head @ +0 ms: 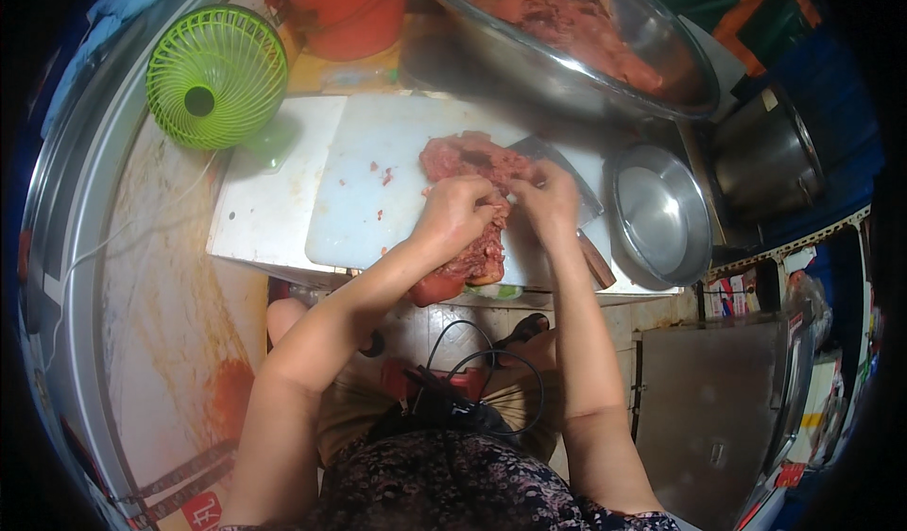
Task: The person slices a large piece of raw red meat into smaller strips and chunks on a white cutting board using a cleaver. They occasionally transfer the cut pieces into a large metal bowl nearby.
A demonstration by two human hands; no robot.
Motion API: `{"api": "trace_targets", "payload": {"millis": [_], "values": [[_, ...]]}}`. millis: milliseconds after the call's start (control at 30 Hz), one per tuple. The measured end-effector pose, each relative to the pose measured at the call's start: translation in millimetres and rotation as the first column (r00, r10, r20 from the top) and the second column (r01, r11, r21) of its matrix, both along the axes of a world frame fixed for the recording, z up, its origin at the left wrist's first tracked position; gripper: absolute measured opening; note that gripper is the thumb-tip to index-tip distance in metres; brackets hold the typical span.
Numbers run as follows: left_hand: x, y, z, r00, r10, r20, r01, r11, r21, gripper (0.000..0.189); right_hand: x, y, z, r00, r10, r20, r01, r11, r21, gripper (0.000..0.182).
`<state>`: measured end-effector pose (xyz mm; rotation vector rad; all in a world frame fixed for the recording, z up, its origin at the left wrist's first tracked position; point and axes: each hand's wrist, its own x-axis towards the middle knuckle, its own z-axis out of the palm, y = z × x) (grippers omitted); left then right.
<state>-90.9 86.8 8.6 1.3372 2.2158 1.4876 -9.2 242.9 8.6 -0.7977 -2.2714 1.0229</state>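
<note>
A long piece of raw red meat point(464, 157) lies across the right half of a white cutting board point(354, 198), its lower end hanging over the front edge. My left hand point(457, 212) grips the middle of the meat with bent fingers. My right hand point(549, 194) pinches its upper right part between thumb and fingers. Beside and partly behind my right hand lies a cleaver, its dark blade point(567, 169) pointing away and its wooden handle point(597, 262) near the board's front right corner. Small meat scraps point(387, 175) are scattered on the board's left half.
A large steel basin point(567, 60) with more meat point(560, 28) stands behind the board. An empty-looking metal bowl point(659, 216) sits at the right, near a dark pot point(765, 155). A green fan point(216, 77) and a red bucket point(347, 14) stand at the back left.
</note>
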Motion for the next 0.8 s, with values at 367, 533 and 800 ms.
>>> {"api": "trace_targets", "payload": {"millis": [367,533,800], "values": [[-2,6,-8,1.0,0.006,-0.031,-0.004,0.999,0.049,0.016,-20,2,-28,0.999,0.005,-0.049,-0.005,1.0,-0.013,0.008],[-6,7,-10,0.998,-0.001,-0.059,0.004,0.999,0.047,0.016,-3,3,-4,0.997,-0.053,-0.051,0.072,0.869,0.489,0.009],[-5,7,-6,0.999,-0.003,-0.046,0.006,0.998,0.066,0.014,28,21,11,0.992,0.127,-0.022,-0.101,0.876,0.472,0.02]]}}
